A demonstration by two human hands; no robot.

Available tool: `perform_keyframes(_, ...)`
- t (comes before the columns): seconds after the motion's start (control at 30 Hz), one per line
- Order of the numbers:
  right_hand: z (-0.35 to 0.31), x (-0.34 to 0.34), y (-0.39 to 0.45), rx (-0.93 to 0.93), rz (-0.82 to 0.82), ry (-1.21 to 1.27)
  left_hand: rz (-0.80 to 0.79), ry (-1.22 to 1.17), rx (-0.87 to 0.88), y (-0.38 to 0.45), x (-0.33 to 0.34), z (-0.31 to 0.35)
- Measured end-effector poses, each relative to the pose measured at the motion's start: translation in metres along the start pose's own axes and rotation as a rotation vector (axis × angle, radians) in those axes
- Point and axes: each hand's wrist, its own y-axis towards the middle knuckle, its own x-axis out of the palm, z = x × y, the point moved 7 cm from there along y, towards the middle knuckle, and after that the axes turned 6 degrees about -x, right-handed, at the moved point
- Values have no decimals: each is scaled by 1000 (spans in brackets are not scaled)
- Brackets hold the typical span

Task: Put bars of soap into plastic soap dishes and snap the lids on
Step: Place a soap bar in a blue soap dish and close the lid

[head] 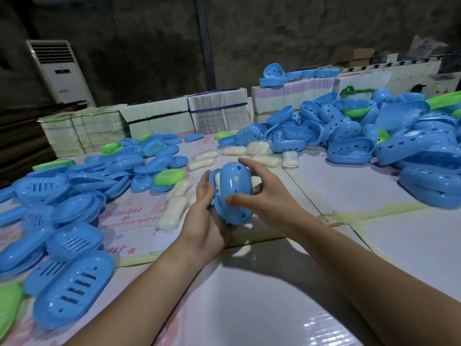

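Dim concrete wall (149, 33) behind white standing air-conditioner (61, 72).

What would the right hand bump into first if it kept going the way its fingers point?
Almost at once, the blue soap dish: the right hand points leftward at it, thumb already at its shell. The left hand holds the dish from the other side. How much gap remains is unclear.
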Motion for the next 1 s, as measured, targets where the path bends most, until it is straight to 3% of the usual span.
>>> perform_keyframes(0.23,3,-3,0,36,-2,33,-81,58,-4,0,1,-4)
perform_keyframes(0.53,8,-3,2,100,-63,83,-55,130,52,4,-4,1)
perform_keyframes(1.0,1,-10,2,67,-7,126,-47,208,72,2,-4,4)
